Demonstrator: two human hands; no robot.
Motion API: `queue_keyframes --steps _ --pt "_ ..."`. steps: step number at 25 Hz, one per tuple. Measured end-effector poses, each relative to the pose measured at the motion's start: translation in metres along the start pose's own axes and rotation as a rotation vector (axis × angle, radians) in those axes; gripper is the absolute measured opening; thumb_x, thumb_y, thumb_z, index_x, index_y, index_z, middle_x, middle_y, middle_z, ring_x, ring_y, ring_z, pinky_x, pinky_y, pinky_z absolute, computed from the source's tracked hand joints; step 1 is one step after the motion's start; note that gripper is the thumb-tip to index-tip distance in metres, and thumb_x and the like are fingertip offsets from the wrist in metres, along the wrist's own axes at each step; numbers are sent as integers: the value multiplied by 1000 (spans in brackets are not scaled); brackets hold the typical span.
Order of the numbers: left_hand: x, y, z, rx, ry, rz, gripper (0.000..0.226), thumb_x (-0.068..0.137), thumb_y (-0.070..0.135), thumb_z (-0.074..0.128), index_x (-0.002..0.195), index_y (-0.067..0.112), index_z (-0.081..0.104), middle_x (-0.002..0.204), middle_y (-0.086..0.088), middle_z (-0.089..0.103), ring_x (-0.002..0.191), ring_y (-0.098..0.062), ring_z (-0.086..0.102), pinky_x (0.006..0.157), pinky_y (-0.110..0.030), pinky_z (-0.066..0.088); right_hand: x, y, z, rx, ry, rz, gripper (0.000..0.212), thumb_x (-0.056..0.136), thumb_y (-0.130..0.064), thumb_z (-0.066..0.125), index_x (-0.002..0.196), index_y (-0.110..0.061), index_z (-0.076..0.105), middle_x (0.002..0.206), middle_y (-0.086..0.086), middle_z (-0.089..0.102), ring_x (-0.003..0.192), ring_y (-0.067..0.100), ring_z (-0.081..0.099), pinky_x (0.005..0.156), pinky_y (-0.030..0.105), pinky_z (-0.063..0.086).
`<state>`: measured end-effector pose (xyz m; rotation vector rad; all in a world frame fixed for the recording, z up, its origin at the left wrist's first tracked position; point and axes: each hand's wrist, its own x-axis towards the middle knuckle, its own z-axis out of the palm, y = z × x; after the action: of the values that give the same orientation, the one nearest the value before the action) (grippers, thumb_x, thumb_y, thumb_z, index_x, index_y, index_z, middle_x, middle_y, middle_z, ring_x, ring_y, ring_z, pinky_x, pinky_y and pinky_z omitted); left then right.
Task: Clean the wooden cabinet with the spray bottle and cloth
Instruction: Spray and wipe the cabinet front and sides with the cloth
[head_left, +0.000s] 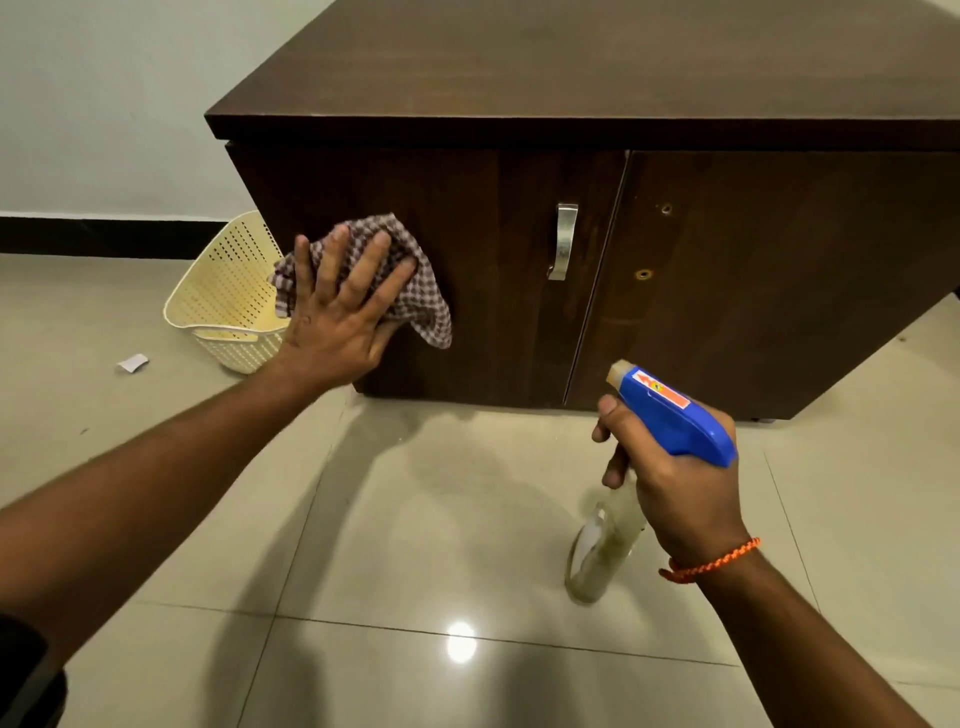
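Note:
A dark brown wooden cabinet (519, 218) with two doors stands on the tiled floor. My left hand (337, 317) lies flat, fingers spread, pressing a brown-and-white checked cloth (421, 306) against the left door near its left edge. My right hand (675, 493) grips the neck of a clear spray bottle (602, 551) with a blue trigger head (675, 421), held low in front of the right door, nozzle pointing at the cabinet. An orange cord bracelet is on that wrist.
A metal handle (563, 241) sits on the left door; the right door shows two screw holes (644, 274). A cream perforated plastic basket (228, 296) lies tipped on the floor left of the cabinet, with a paper scrap (133, 362) nearby. Glossy floor tiles (415, 519) stretch in front.

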<state>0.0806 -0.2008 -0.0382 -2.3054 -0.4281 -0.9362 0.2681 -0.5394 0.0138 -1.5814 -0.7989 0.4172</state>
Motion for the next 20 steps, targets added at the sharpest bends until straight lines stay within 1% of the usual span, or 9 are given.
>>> queue_keyframes --steps 2,4,6,8,10,12,14,16,20 --pt "33 17 -8 -52 66 -131 82 96 55 58 161 26 17 170 -5 -7 156 -32 -12 122 -58 -11 2 -4 0 26 -1 -14 19 93 -22 68 75 -15 70 69 5 69 41 20 60 47 24 52" --pt "63 35 -11 -55 119 -222 88 89 65 57 160 26 20 164 -12 10 152 -42 3 121 -57 -12 3 -6 0 32 -6 -18 19 93 -22 68 76 -14 70 69 5 69 41 21 60 48 25 53" --pt "83 53 -8 -53 154 -240 91 86 71 55 159 28 23 159 -12 16 145 -46 14 120 -57 -15 5 -5 -1 22 -7 -11 18 93 -23 67 77 -16 69 70 4 70 42 20 61 48 25 54" --pt "81 71 -1 -50 133 -127 85 91 68 52 160 29 23 161 -7 13 147 -43 13 120 -58 -16 5 -4 -2 19 -4 0 18 93 -25 67 77 -19 69 69 1 70 42 18 60 49 24 54" --pt "59 81 9 1 45 130 73 100 59 47 162 31 21 166 -3 11 155 -37 2 121 -59 -14 3 -3 -4 20 1 6 19 93 -26 67 74 -21 69 69 0 70 43 17 60 50 23 54" --pt "27 70 17 94 -71 354 67 104 49 46 162 30 20 169 -1 10 156 -32 3 122 -59 -10 2 -2 -5 9 6 15 21 93 -26 68 72 -22 68 68 -1 69 43 17 60 51 22 54" --pt "0 39 16 152 -95 400 68 103 41 51 162 28 22 170 -2 8 156 -33 4 122 -59 -4 0 0 -6 -5 6 22 19 93 -25 68 74 -20 68 69 -1 69 43 17 61 51 21 54" --pt "-15 4 8 109 -52 240 69 101 40 55 162 25 25 171 -4 3 157 -33 -4 122 -60 -2 -1 1 -6 -22 -4 21 18 93 -24 67 77 -17 69 70 0 70 44 17 60 51 20 53" --pt "24 -16 -11 -7 36 -111 81 99 48 58 163 27 13 171 2 -13 156 -28 -18 123 -55 -12 2 -2 -4 -1 -6 10 16 93 -22 67 78 -16 69 69 0 69 43 16 60 50 18 52"
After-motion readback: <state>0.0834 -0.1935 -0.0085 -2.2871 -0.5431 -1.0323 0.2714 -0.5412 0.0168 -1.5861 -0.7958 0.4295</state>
